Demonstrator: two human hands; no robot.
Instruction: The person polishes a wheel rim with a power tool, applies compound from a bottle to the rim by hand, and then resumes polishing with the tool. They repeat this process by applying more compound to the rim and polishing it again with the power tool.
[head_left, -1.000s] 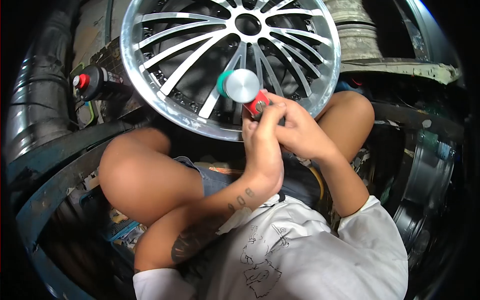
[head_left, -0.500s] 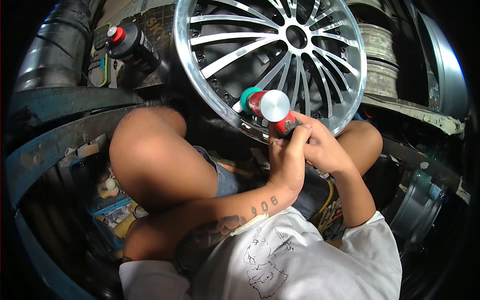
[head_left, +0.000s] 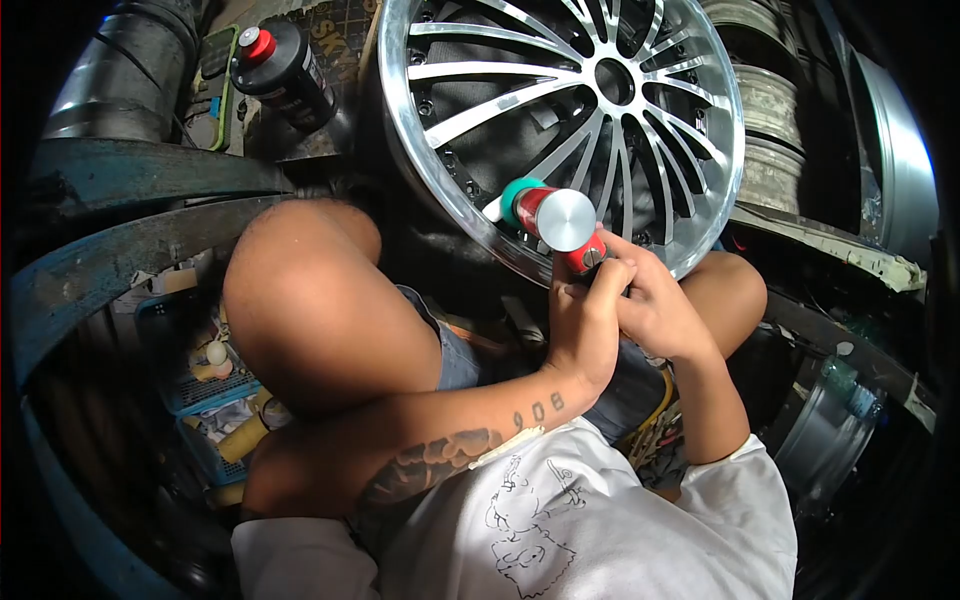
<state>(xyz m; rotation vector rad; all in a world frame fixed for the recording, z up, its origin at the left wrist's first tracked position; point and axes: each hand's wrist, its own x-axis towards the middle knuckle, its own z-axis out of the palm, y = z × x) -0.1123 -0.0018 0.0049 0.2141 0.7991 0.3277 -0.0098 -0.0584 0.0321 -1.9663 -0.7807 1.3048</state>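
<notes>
Polisher [head_left: 556,222] clamped in both fists: left hand [head_left: 583,325] and right hand [head_left: 658,312] wrapped round its handle. Green pad [head_left: 517,192] touches wheel [head_left: 560,110] rim. Bottle [head_left: 285,70] well apart.

bright centre | dark fisheye edges | glare on wheel rim [head_left: 440,190]

**Wheel-repair workshop**

Multi-spoke alloy wheel [head_left: 470,110], polished bright, with a red handheld polisher [head_left: 560,222] at its rim. Further bare rims [head_left: 765,120] stand stacked behind and at right. Worn tyres [head_left: 120,75] at left. Black bottle [head_left: 290,75], red cap. Blue crate [head_left: 205,400] of sundries on the floor.
</notes>
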